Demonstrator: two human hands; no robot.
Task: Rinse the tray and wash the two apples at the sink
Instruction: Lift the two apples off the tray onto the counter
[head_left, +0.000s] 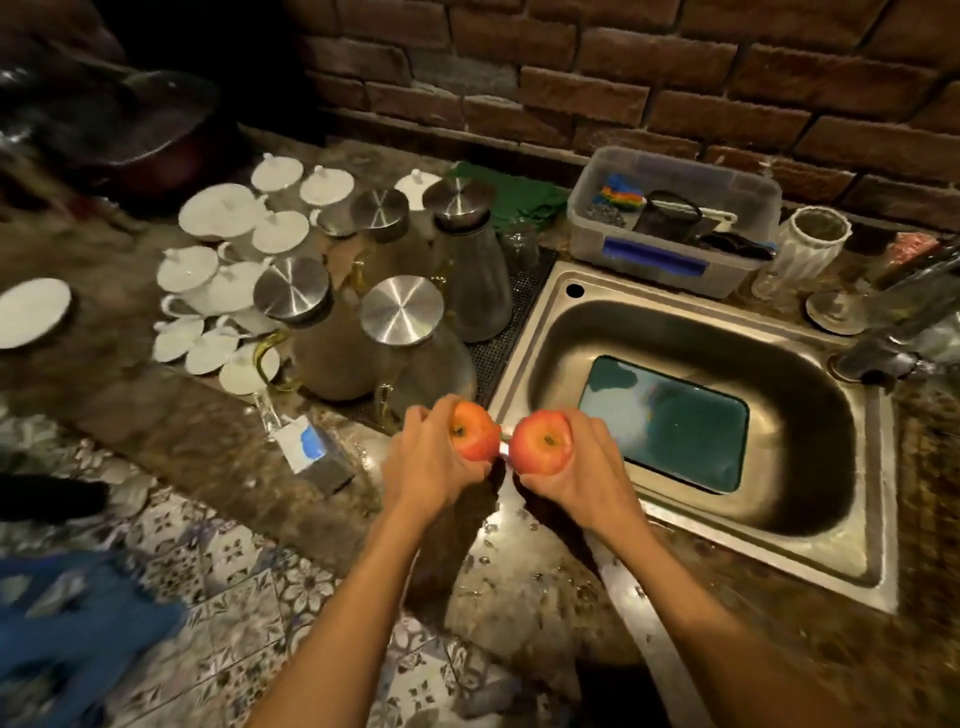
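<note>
I hold one red-orange apple in each hand, just left of the steel sink's (524, 358) front left corner, above the counter edge. My left hand (426, 462) is shut on the left apple (471, 428). My right hand (576, 467) grips the right apple (543, 441). Both stems face me, and the two apples almost touch. A dark green rectangular tray (675, 426) lies flat in the bottom of the sink basin, to the right of my hands. The tap (898, 322) stands at the sink's right rim.
Several steel-lidded glass jugs (400, 343) and white teapots and lids (218, 270) crowd the counter on the left. A clear plastic box (670, 223) of small items and a ribbed white jar (805, 249) sit behind the sink. A brick wall runs behind. Patterned floor tiles lie below.
</note>
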